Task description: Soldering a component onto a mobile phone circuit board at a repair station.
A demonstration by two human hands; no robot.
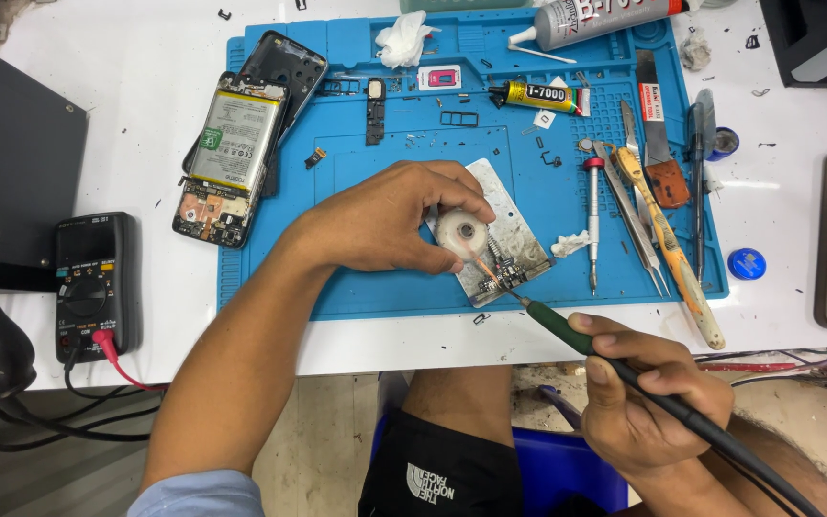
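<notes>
- A small circuit board (pixel 498 271) is clamped in a metal holder plate (pixel 504 206) sitting on the blue repair mat (pixel 366 278), so soldering is pretty clearly the step in hand here.
- The soldering iron (pixel 567 332) is gripped pen-style in the right hand (pixel 638 393), fingers closed around the green handle, with the tip brought right down onto the board's edge.
- A white spool of solder wire (pixel 459 233) is pinched by the left hand (pixel 390 215), and a thin copper-looking strand is fed from it toward the tip.
- Whether the strand is actually touching the joint can't be made out, too small.
- Next move, by the look of it: the tip has to be held steady on the pad while the strand is fed in gently; a slip would likely bridge neighbouring contacts.
- Off to the left, an opened phone with its battery (pixel 232 153) exposed is lying half on the mat, and a multimeter (pixel 94 282) is parked on the table.
- Tweezers (pixel 636 225) and a screwdriver (pixel 593 215) are laid out on the right.
</notes>
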